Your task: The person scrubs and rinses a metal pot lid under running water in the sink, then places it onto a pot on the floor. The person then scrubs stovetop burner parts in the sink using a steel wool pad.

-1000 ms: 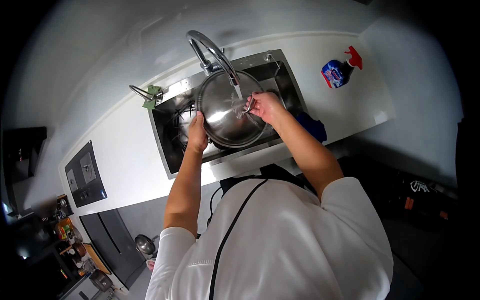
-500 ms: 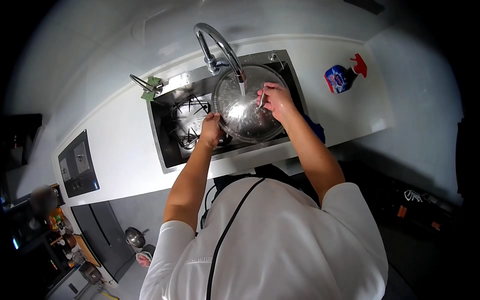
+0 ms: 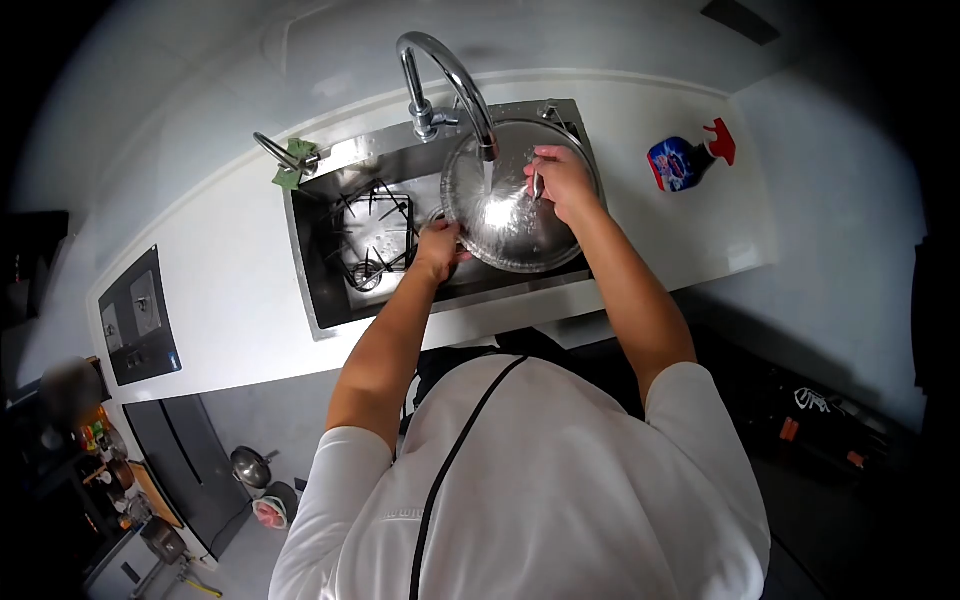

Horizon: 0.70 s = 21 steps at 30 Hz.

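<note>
A round, domed metal pot lid (image 3: 510, 235) is held over the right part of the sink (image 3: 304, 245), its top wet and shiny. Water from the curved faucet (image 3: 424, 120) runs onto it. My right hand (image 3: 563, 180) is closed round the handle on top of the lid. At the lid's lower left rim, my left hand (image 3: 438, 248) is curled against the edge, some fingers hidden beneath it. Black stove grates (image 3: 411, 230) lie on the sink floor, left of the lid.
On the white counter (image 3: 230, 270) right of the sink lies a blue spray bottle (image 3: 682, 163) with a red trigger. A green cloth (image 3: 290, 165) hangs by a small tap (image 3: 275, 150) at the back left. A black panel (image 3: 140, 315) is set in the counter's left end.
The lid has shifted right, nearer the sink's right edge, and looks tilted differently. My left hand has moved right along with its rim. Less water splashes off its top.
</note>
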### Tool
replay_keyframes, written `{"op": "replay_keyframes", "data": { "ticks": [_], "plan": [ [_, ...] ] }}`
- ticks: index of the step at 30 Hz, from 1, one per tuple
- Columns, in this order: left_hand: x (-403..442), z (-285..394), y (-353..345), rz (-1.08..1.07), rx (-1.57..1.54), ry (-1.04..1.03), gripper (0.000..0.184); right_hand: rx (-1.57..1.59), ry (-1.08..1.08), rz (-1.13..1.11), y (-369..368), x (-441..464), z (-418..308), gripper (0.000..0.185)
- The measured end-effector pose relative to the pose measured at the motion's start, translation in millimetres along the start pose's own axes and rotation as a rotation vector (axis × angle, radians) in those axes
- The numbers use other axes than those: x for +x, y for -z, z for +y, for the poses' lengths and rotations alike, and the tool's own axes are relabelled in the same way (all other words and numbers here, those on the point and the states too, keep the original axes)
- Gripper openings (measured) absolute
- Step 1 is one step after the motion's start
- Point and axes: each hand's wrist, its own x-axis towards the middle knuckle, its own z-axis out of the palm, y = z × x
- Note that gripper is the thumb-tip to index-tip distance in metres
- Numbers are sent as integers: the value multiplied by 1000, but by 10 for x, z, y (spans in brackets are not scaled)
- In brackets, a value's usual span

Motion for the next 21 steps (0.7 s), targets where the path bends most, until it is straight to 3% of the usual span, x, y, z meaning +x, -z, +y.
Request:
{"op": "replay_keyframes", "data": {
  "ticks": [5, 8, 15, 18, 19, 21],
  "plan": [
    [122, -181, 31, -135, 49, 91, 27, -94, 15, -9, -35, 32, 35, 36],
    [-59, -108, 0, -68, 100, 209, 27, -160, 21, -25, -32, 89, 199, 35],
    [-291, -153, 339, -37, 180, 245, 28, -106, -73, -51, -318, 23, 557, 40],
    [-305, -176, 575, -16, 232, 244, 28, -95, 167, -160, -457, 186, 940, 40],
    [-324, -161, 635, 5, 218, 263, 27, -2, 115, -67, -543, 135, 994, 41],
    [-226, -244, 965, 11, 238, 280, 26, 25, -3, -89, -737, 129, 1023, 41]
  ]
}}
